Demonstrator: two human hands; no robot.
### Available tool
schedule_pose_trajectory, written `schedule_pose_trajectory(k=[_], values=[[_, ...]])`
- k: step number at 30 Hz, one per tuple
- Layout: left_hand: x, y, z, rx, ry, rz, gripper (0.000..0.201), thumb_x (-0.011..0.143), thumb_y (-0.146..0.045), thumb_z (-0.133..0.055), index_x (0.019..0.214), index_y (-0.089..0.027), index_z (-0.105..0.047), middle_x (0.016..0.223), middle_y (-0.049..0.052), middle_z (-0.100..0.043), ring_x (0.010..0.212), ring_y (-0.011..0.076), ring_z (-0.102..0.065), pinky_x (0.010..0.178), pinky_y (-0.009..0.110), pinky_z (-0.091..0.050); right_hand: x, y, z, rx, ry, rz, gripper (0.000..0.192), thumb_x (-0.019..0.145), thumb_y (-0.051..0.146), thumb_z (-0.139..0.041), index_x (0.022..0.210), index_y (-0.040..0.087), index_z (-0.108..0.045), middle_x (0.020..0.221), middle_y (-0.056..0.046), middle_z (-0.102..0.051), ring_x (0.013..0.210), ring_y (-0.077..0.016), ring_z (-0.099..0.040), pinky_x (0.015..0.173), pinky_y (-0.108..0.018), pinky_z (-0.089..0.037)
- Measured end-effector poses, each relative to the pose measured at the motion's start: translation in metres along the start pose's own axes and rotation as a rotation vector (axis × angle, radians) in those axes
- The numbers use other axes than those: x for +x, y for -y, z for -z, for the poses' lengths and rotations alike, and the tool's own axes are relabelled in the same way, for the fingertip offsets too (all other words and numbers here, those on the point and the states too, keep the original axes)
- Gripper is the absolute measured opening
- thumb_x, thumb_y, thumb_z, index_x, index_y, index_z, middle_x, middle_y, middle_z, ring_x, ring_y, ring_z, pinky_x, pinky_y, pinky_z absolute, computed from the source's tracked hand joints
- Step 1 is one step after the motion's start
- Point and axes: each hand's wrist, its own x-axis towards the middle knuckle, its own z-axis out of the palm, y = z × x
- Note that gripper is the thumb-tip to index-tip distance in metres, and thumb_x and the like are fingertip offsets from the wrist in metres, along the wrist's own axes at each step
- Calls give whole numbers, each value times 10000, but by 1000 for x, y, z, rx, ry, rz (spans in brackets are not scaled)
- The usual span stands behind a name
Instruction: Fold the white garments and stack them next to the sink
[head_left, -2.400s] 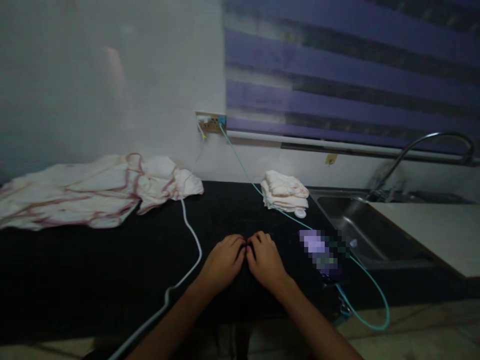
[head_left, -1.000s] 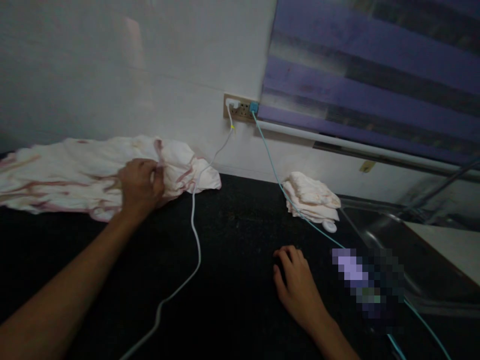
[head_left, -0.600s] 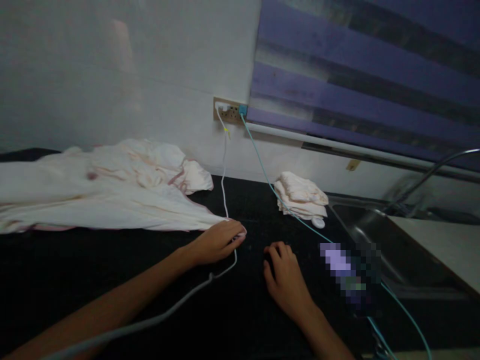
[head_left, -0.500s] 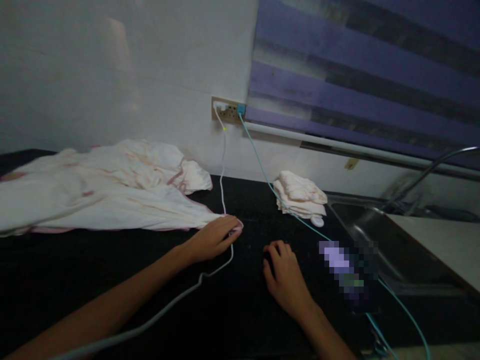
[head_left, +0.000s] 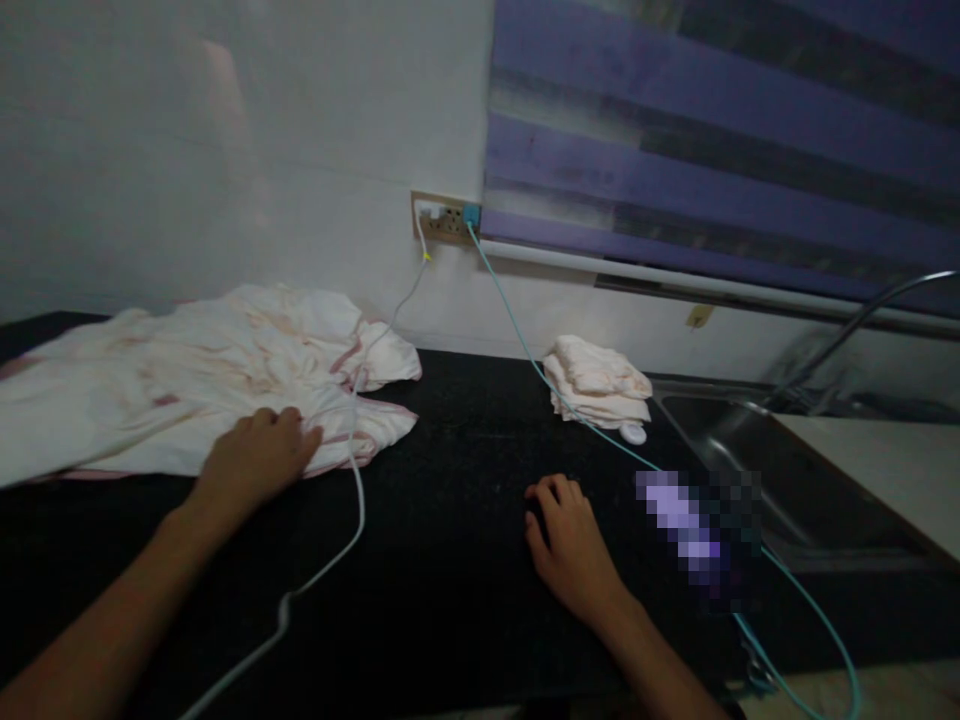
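Note:
A large white cloth with pink trim (head_left: 187, 385) lies crumpled on the left of the black counter (head_left: 450, 520). My left hand (head_left: 255, 458) lies on the cloth's near edge, fingers curled down onto the fabric. My right hand (head_left: 571, 545) rests palm down on the bare counter right of centre, fingers loosely bent, and holds nothing. A white cable (head_left: 354, 480) runs from the wall socket (head_left: 439, 218) over the cloth's corner and down between my hands.
A small stack of folded white cloths (head_left: 598, 390) sits at the back by the steel sink (head_left: 757, 470) with its curved tap (head_left: 862, 318). A teal cable (head_left: 517, 335) leads from the socket to a blurred object (head_left: 694, 525) right of my right hand. Purple blinds hang above.
My left hand pulled a corner of the cloth to the counter's middle, then moved back left onto the cloth's near edge. The corner has dropped back. My right hand stayed put.

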Motion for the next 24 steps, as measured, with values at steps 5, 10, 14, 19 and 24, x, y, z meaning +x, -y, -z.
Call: schedule_pose_trajectory(k=[5, 10, 14, 19, 24], values=[[-41, -5, 8, 211, 94, 28, 495, 1030, -507, -307, 948, -144, -633, 971, 168, -692, 926, 362, -668, 755, 471, -521, 0, 1, 1, -15, 5, -3, 236, 986, 150, -519, 1190, 203, -625, 1206, -117, -618, 1112, -286, -564, 959, -448, -485], [-70, -44, 23, 210, 200, -117, 523, 1049, -474, -291, 1067, -139, -691, 1053, 165, -737, 1030, 393, -682, 825, 541, -498, 0, -1, -2, -35, 8, -2, 236, 986, 152, -518, 1189, 192, -631, 1211, -127, -615, 1124, -291, -556, 955, -448, -476], [-90, -100, 29, 151, 193, -235, 505, 1059, -470, -298, 1055, -178, -710, 1046, 134, -733, 1023, 375, -669, 825, 541, -479, 0, 0, -3, -42, 7, -5, 238, 986, 158, -512, 1184, 195, -639, 1222, -129, -622, 1117, -289, -559, 947, -443, -472], [-101, -180, 36, 39, 237, -372, 394, 1024, -385, -388, 1037, -186, -727, 1019, 163, -724, 998, 382, -648, 814, 555, -469, -1, 2, -1, -46, 13, -13, 310, 980, 166, -502, 1260, 175, -633, 1246, -147, -625, 1154, -308, -557, 965, -457, -474], [-113, -259, 30, -150, 252, -548, 319, 892, -305, -583, 1159, -179, -701, 1134, 229, -685, 1060, 402, -611, 835, 574, -465, -2, -3, 3, 234, -132, -28, 393, 1030, 217, -447, 1402, 175, -567, 1305, -144, -620, 1216, -261, -588, 1051, -419, -487]])
